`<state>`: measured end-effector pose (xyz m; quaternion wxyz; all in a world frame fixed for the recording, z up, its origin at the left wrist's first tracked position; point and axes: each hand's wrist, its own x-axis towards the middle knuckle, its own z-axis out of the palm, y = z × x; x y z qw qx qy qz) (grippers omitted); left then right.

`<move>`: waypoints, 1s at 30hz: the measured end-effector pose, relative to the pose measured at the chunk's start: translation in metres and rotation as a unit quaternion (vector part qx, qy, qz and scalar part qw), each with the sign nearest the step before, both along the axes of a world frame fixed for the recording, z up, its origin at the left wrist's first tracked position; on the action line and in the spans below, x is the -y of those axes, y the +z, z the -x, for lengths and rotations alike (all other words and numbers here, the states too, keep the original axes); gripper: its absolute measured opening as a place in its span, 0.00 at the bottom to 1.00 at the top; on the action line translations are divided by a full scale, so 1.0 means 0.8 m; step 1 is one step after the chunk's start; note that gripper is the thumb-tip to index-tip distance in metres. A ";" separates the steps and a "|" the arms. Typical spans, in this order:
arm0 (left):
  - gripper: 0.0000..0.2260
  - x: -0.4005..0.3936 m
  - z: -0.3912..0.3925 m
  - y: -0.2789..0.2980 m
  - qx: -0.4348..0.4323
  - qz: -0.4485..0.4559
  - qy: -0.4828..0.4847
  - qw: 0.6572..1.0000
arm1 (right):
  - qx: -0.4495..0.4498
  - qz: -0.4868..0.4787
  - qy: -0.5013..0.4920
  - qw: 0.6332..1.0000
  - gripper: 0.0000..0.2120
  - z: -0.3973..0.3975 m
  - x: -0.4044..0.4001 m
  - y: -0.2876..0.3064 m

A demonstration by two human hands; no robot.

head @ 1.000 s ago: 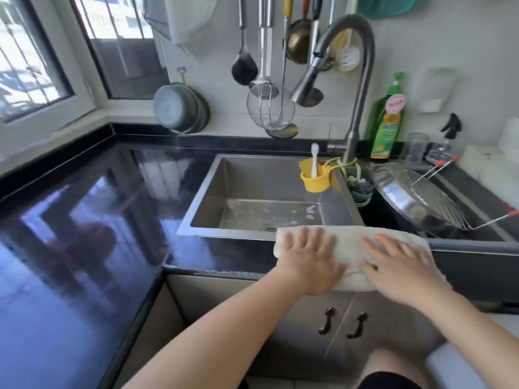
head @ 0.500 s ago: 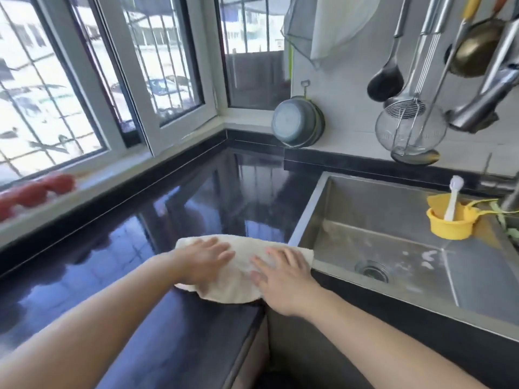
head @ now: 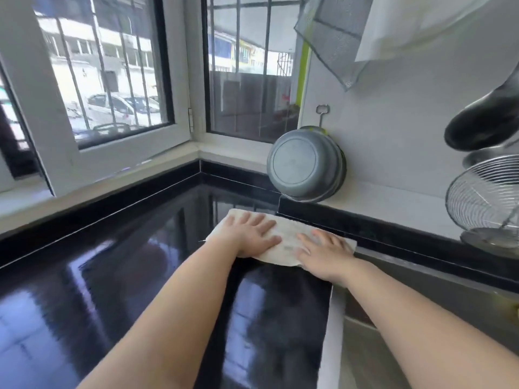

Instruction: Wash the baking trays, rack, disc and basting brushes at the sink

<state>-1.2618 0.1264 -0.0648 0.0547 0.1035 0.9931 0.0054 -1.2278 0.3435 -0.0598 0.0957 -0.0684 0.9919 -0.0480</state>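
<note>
Nearest the camera, two bare forearms reach forward over a glossy black stone countertop (head: 118, 290) that mirrors the window light. At right, the steel rim of a stainless sink (head: 335, 332) borders the counter; only its upper left corner shows, and no trays, rack, disc or brushes are in view anywhere.

Further out, a folded off-white cloth (head: 286, 242) lies flat on the counter, close to the sink's back left corner. Left hand (head: 250, 237) lies palm down on the cloth's left half, fingers straight and spread, pressing it. Right hand (head: 323, 252) lies palm down on the right half, fingers likewise extended, gripping nothing. Motion blur softens both hands.

Beyond the cloth, a black raised backsplash strip (head: 393, 234) runs along the wall. Above it, a round grey metal basin (head: 304, 164) hangs from a wall hook. At far right hang a wire mesh strainer (head: 483, 200) and a black ladle (head: 486, 122). Top right, a grey cloth (head: 334, 37) hangs. Farthest, barred white-framed windows (head: 112, 80) show parked cars outside.
</note>
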 end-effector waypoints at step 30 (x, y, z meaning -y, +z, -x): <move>0.34 -0.197 -0.566 -0.001 0.011 0.007 -0.072 0.997 | 0.007 0.005 0.084 0.996 0.26 -0.598 -0.227 -0.001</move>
